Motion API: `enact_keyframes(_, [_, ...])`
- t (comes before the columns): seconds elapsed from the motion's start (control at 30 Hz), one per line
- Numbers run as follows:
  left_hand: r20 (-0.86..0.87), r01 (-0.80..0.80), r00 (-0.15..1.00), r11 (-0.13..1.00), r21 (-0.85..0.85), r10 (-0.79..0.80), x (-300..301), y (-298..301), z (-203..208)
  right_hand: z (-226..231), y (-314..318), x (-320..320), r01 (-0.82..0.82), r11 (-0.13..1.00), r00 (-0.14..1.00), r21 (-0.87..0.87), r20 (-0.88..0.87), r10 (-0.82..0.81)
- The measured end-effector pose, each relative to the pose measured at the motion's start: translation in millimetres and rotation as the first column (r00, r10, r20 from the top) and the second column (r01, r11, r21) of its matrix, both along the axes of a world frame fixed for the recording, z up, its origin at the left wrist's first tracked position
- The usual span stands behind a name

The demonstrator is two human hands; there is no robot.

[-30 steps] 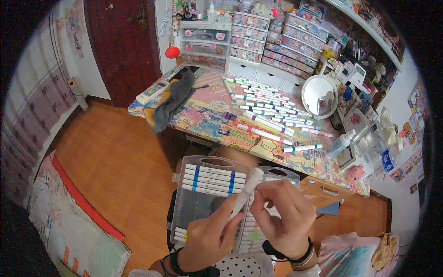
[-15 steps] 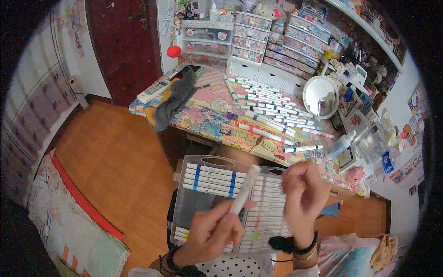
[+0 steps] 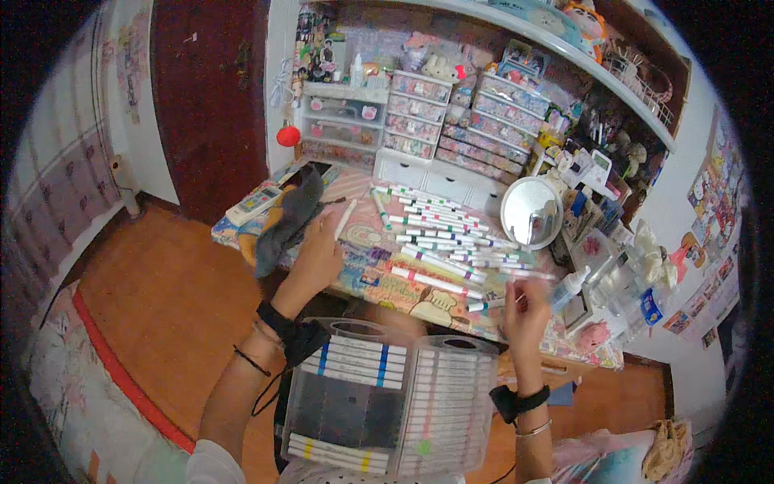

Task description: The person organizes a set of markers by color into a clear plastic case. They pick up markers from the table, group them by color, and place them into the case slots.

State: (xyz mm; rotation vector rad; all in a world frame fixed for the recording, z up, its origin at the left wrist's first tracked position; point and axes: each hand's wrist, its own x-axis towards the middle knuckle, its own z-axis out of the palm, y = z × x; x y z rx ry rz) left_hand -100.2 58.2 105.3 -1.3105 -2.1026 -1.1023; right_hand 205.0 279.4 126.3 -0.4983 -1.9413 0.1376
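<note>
My left hand [image 3: 316, 256] is raised over the left part of the desk, its fingers closed on a white marker [image 3: 346, 219] that points up and away. My right hand [image 3: 526, 313] is at the desk's front edge, slightly blurred, with fingers curled over a white marker with a dark teal band [image 3: 485, 306]; its far end is hidden by the hand. On my lap lies an opened clear plastic marker case [image 3: 343, 415]. Its left half holds a row of blue-banded markers [image 3: 359, 360] and a row of yellow-banded ones [image 3: 339, 453]. The right half has several slots [image 3: 450, 387].
Many loose white markers [image 3: 443, 234] with coloured bands lie across the patterned desk. A round mirror [image 3: 531, 213] and a clear bottle [image 3: 569, 289] stand at the right. Small drawer units [image 3: 417, 113] line the back. A grey cloth item [image 3: 292, 218] and a calculator-like device [image 3: 255, 205] lie left.
My left hand has carried its marker from over the case forward and left above the desk. My right hand has moved forward to the teal-banded marker. The whole view has shifted.
</note>
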Motion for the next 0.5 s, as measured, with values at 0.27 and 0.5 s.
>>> enact_keyframes(0.27, [0.045, -0.115, 0.992, 0.987, -0.107, 0.121, -8, 12, -23, -7, -3, 7, -0.083, 0.990, 0.994, -0.116, 0.060, 0.091])
enact_keyframes(0.5, [0.086, -0.154, 0.981, 0.968, -0.196, 0.174, 0, 10, -13, 4, 44, -14, 0.111, 0.983, 0.932, 0.144, 0.330, -0.153])
